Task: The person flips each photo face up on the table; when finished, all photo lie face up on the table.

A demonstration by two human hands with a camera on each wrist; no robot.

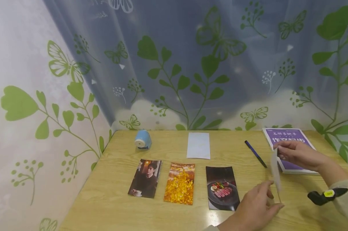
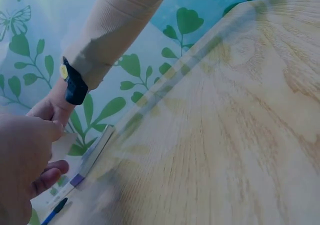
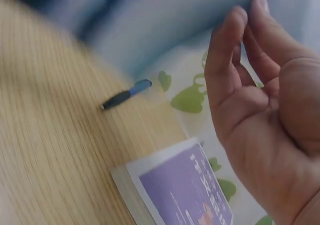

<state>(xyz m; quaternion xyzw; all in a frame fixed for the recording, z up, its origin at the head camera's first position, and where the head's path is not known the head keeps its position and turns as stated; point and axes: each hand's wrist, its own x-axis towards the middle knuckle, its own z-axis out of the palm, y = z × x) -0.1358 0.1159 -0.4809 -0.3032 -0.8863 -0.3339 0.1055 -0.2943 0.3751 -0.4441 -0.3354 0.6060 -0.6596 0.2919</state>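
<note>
A thin photo card (image 1: 275, 171) stands nearly edge-on to the head view, its pale side facing left. My right hand (image 1: 302, 154) pinches its top corner between thumb and fingertips, above the purple book (image 1: 292, 165). At the lower edge my left hand (image 1: 254, 203) holds the card between thumb and fingers. In the right wrist view the photo card (image 3: 165, 25) is blurred and bluish. Left of my left hand lie a photo of a steak dish (image 1: 223, 191), a photo of yellow leaves (image 1: 179, 184) and a portrait photo (image 1: 145, 179).
A white card (image 1: 198, 146) lies at the back middle of the wooden table (image 1: 104, 192). Left of it stands a small light-blue device (image 1: 143, 139) with a round white front. A blue and black pen (image 1: 255, 154) lies left of the book. A patterned curtain (image 1: 174, 64) hangs behind.
</note>
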